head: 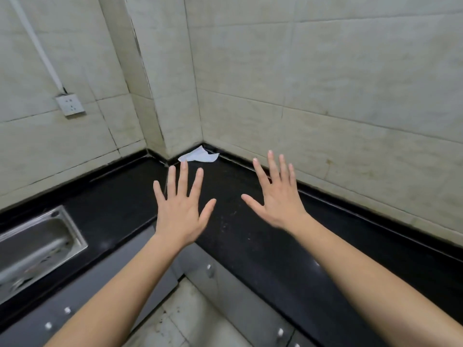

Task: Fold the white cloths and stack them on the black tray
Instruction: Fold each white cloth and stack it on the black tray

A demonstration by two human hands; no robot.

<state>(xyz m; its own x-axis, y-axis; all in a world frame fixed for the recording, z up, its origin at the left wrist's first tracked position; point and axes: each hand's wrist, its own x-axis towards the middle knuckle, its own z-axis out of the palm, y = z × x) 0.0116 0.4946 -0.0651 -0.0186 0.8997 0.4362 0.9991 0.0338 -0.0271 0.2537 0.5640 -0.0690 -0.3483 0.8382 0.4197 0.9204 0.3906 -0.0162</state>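
Both hands spread wide, fingers splayed, holding nothing: left hand (181, 211) and right hand (278, 199) side by side over the black counter (238, 236); contact with it unclear. Just beyond the left fingertips, tucked into the wall corner, lies one white cloth (199, 155). Likely light and limp, so it would sag and bunch if lifted mid-body; better pinched at two neighbouring corners and drawn back toward the hands. Thin, plain white, crumpled, one edge tipped up against the tile. No black tray in view.
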